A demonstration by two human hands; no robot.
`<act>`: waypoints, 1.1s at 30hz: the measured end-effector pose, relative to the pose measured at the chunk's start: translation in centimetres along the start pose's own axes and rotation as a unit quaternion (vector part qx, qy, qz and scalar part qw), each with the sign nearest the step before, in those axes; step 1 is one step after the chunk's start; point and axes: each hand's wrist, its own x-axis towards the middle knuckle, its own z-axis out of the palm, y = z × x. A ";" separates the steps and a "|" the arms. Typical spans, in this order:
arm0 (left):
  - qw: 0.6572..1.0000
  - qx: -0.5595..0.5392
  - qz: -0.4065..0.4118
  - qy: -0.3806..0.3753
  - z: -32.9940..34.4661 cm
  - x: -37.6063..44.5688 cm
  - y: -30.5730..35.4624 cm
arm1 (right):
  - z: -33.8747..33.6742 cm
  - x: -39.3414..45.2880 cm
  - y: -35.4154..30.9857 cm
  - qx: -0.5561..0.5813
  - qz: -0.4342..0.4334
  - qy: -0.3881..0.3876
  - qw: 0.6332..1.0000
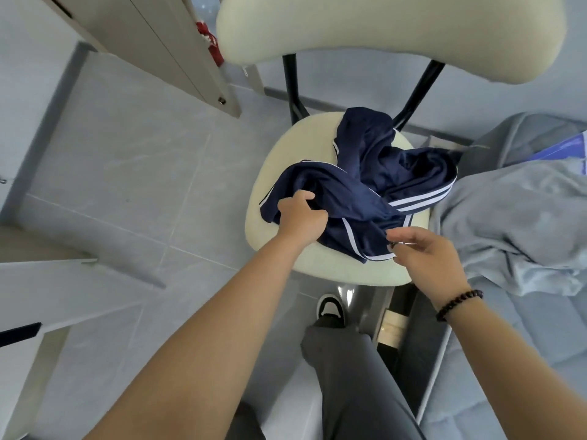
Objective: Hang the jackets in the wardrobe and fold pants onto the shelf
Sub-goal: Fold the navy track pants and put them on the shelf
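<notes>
Navy blue white-striped track garment (365, 188) lies crumpled on the cream padded chair seat (279, 173). Left hand (300, 214) clutches its near-left fold; right hand (422, 252) pinches the striped hem. Probably soft, light and slippery: gather it at waistband or collar.

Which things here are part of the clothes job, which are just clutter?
Job: navy striped garment, bunched on the chair seat; left hand gripping its fabric; right hand pinching its white-trimmed edge.

Lying about: grey-blue bedding, red item by the open door panel.
</notes>
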 end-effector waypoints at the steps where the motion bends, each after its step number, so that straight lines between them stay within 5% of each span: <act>1: 0.999 0.001 -0.033 -0.010 0.4 0.8 -0.1 | -0.3 0.4 0.0 0.000 -0.002 0.000 1.000; 5: 0.989 -0.056 -0.122 -0.059 1.8 3.0 -1.0 | -1.0 1.3 0.2 -0.005 -0.002 -0.002 1.000; 17: 0.971 -0.239 -0.008 0.020 -2.5 -5.4 1.4 | -0.2 -3.7 -4.8 -0.032 0.006 -0.047 0.998; 24: 0.851 -0.520 -0.006 -0.068 -8.5 -15.7 3.2 | 2.8 -7.5 -9.1 -0.182 -0.146 -0.095 0.968; 30: 0.771 -0.636 0.007 -0.016 -14.4 -20.9 0.0 | 6.6 -8.6 -9.5 -0.361 -0.182 -0.029 0.914; 33: 0.758 -0.650 0.032 0.041 -17.8 -22.7 -3.8 | 10.1 -10.1 -10.1 -0.313 -0.229 -0.051 0.920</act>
